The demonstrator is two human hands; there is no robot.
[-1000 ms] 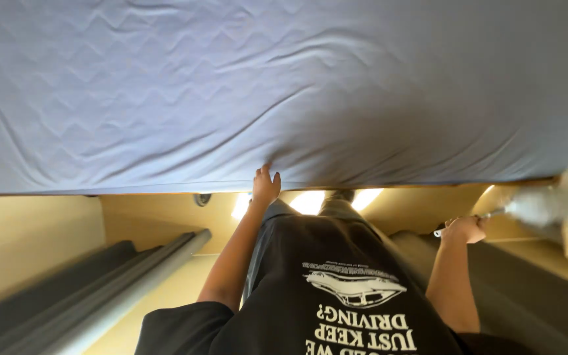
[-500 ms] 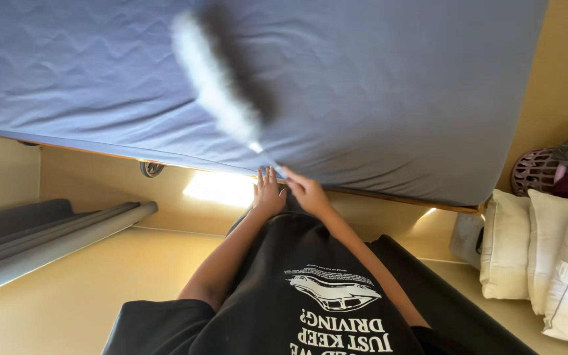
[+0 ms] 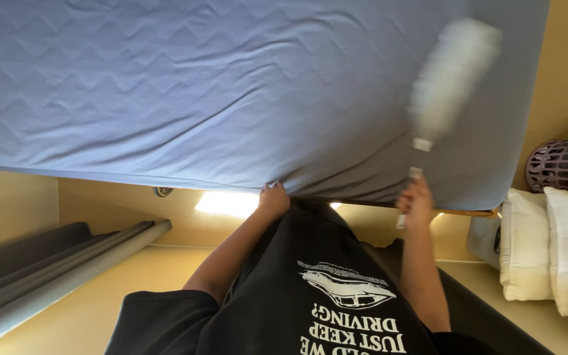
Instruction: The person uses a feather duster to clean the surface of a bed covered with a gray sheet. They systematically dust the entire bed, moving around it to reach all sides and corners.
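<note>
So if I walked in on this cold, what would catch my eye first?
Most likely the big blue-grey sheet on the mattress, filling the upper part of the view. Next, the fluffy white duster, blurred over the sheet at the right, held by the right hand, while the left hand grips the sheet's near edge. White pillows are stacked at the far right, below a pink laundry basket.

A home bedroom: sheeted mattress (image 3: 231,92), stacked pillows (image 3: 547,250) (a laundry basket (image 3: 550,164), probably).
</note>
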